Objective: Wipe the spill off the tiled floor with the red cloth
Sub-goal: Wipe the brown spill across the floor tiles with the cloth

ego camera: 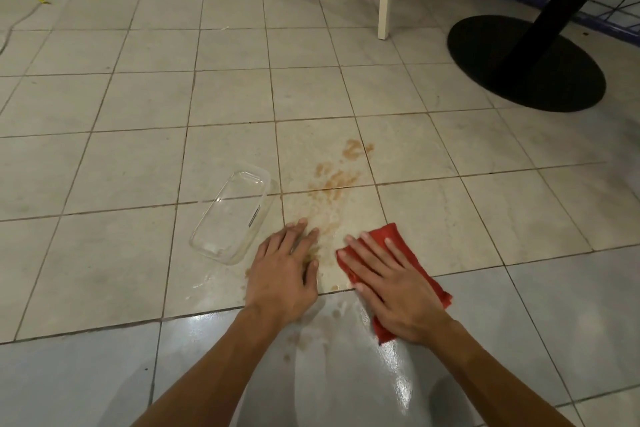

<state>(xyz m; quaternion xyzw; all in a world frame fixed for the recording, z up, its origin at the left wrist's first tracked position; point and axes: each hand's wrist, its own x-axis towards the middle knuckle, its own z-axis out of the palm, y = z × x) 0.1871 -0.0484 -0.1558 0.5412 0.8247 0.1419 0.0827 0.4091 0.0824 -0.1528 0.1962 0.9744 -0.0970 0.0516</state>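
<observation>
right hand (391, 284) flat on red cloth (394, 243), spill (334, 180) beyond

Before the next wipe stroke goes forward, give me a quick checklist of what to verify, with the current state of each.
1. Right hand flat on the red cloth: ok.
2. Cloth lying on the tiled floor: ok.
3. Spill cleared: not ok; brown smears remain ahead of the cloth, and droplets lie nearer the person.
4. Left hand clear of the mess: not ok; it rests on the stained patch.
5. Clear plastic container out of the stroke path: ok; it lies left of the smears.
6. Cloth still absorbent: cannot tell.
</observation>
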